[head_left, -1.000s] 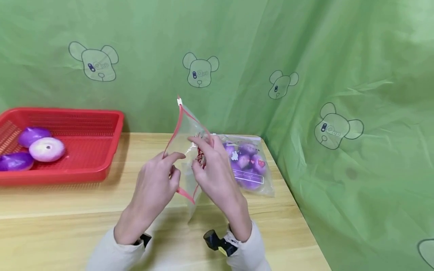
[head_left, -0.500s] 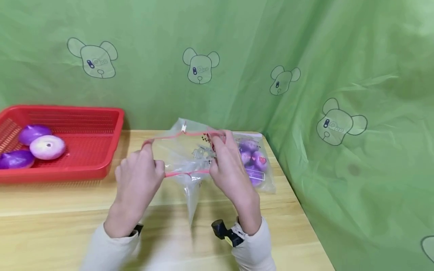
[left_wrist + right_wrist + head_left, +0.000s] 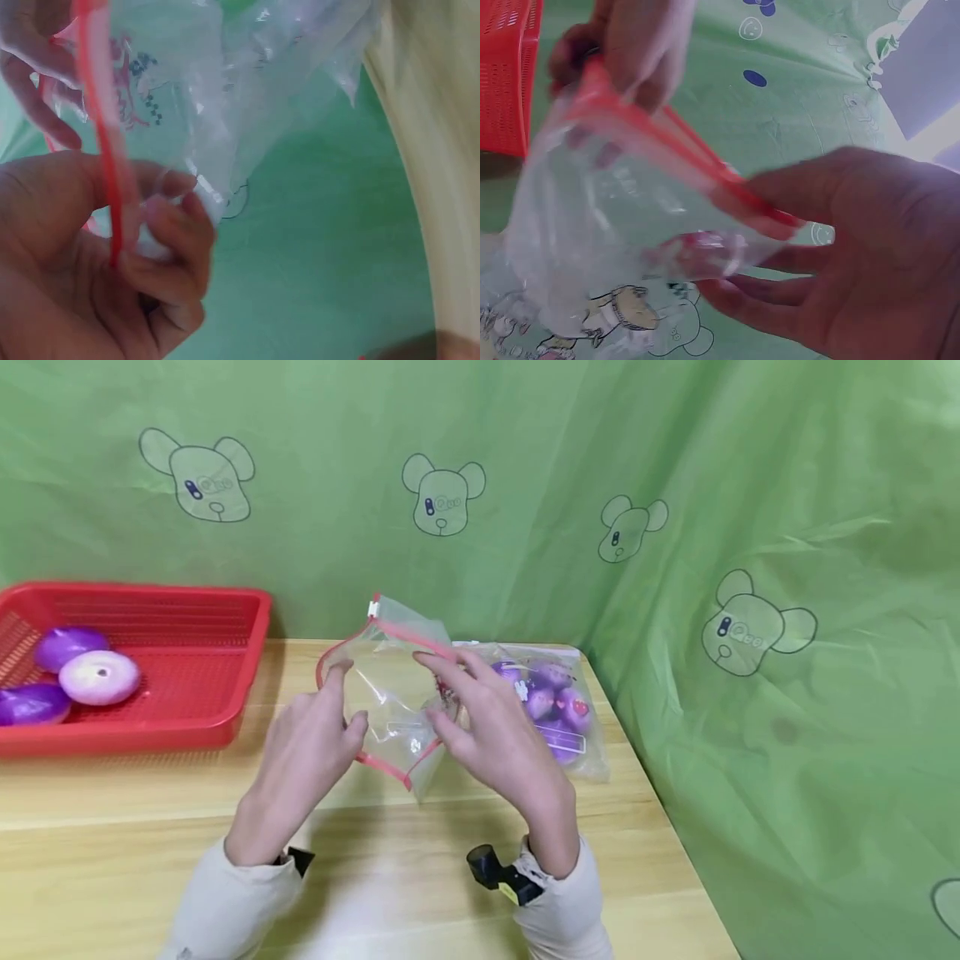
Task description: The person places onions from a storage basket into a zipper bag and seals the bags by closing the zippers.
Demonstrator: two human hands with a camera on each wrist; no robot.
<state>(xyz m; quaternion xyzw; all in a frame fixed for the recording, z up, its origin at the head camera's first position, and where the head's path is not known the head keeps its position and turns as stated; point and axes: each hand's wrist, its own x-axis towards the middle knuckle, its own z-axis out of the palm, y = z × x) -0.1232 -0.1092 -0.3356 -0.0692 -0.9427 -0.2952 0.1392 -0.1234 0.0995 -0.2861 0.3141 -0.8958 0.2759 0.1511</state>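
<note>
Zip bag [image 3: 378,706] is held between the red basket [image 3: 172,737] and filled bag [image 3: 592,760], left hand [image 3: 300,743] curled on its rim, right hand [image 3: 501,739] pinching opposite; looks like mouth-opening, next probably calls for freeing one hand to load an onion [image 3: 100,677].

A clear plastic bag [image 3: 378,697] hangs tilted at the centre of the head view, its red-edged mouth [image 3: 384,767] spread wide in a rough diamond. A white slider [image 3: 373,609] sits at the upper corner. Dark and red print marks one side; the blurred reddish patch lower down is probably print too.
</note>
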